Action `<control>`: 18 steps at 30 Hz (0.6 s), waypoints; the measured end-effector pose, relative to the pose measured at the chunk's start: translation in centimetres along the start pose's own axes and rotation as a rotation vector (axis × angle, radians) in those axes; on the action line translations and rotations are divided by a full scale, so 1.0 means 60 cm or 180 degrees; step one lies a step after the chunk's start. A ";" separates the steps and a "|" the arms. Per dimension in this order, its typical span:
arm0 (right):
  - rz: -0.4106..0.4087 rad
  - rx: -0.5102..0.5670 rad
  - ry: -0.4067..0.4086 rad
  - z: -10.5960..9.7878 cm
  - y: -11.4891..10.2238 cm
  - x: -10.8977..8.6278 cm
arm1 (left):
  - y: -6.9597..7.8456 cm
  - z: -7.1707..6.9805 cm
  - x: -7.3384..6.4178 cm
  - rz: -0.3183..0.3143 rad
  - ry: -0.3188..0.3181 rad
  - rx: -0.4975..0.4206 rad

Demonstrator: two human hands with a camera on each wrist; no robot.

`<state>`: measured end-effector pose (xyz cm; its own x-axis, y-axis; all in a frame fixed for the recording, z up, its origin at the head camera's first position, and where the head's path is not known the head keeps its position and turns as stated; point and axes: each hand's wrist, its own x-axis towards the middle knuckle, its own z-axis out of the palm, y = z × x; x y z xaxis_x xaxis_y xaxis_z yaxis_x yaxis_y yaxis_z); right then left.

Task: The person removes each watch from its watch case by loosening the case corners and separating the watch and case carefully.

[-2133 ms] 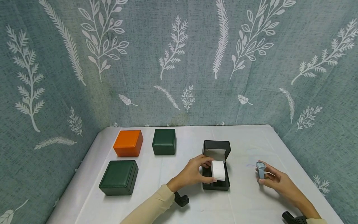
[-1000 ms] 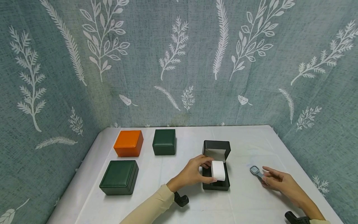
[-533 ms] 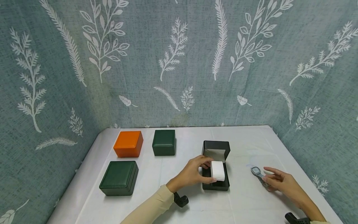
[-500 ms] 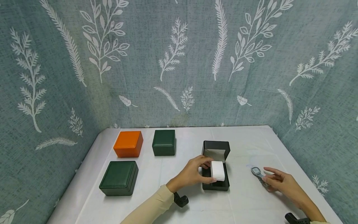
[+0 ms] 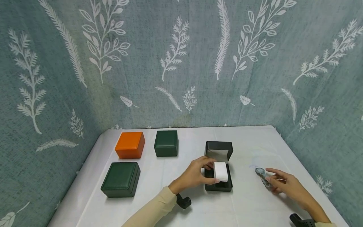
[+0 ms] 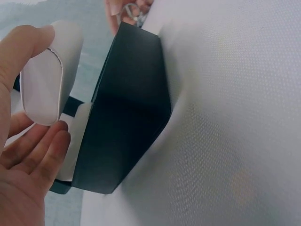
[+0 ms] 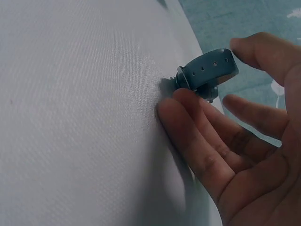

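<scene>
My left hand (image 5: 195, 173) pinches a white watch cushion (image 5: 220, 171) between thumb and fingers, tilted over the base of an open black watch box (image 5: 219, 187). In the left wrist view the cushion (image 6: 42, 87) is seen end-on, beside the dark box wall (image 6: 127, 103). Toward the right side of the table, my right hand (image 5: 287, 186) holds a blue-grey wristwatch (image 5: 262, 176) low near the cloth. Its strap (image 7: 209, 66) forms a loop with punched holes in the right wrist view; the thumb touches one end and fingertips lie under the other.
On the left stand an orange box (image 5: 129, 145), a small green box (image 5: 166, 143) and a larger green box (image 5: 120, 179), all with lids down. A white cloth (image 5: 181, 214) covers the table. Patterned fabric (image 5: 198, 63) hangs behind it and along both sides.
The wristwatch, earlier upright with its face toward the head camera, has been lowered and turned in my right hand; its face now tips further upward. The left hand and cushion stay put.
</scene>
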<state>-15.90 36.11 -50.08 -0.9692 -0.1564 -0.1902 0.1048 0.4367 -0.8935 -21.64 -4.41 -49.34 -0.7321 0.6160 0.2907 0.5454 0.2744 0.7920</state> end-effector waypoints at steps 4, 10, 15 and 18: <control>0.0015 0.0040 0.0009 -0.001 0.001 0.001 | -0.001 0.000 0.000 0.0004 0.0009 0.0012; 0.0166 -0.0074 0.0093 -0.002 -0.002 0.001 | -0.005 -0.001 -0.001 0.0055 0.0013 0.0011; -0.0047 -0.0350 0.0362 -0.004 -0.008 -0.001 | -0.005 -0.003 -0.003 0.0086 0.0036 -0.0026; -0.0303 -0.0447 0.0535 -0.006 -0.018 -0.003 | -0.003 -0.006 -0.005 0.0059 0.0043 -0.0047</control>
<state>-15.93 35.98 -48.96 -0.9979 -0.0581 -0.0270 -0.0093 0.5478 -0.8366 -21.69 -4.89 -49.38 -0.7274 0.6109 0.3126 0.5529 0.2519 0.7942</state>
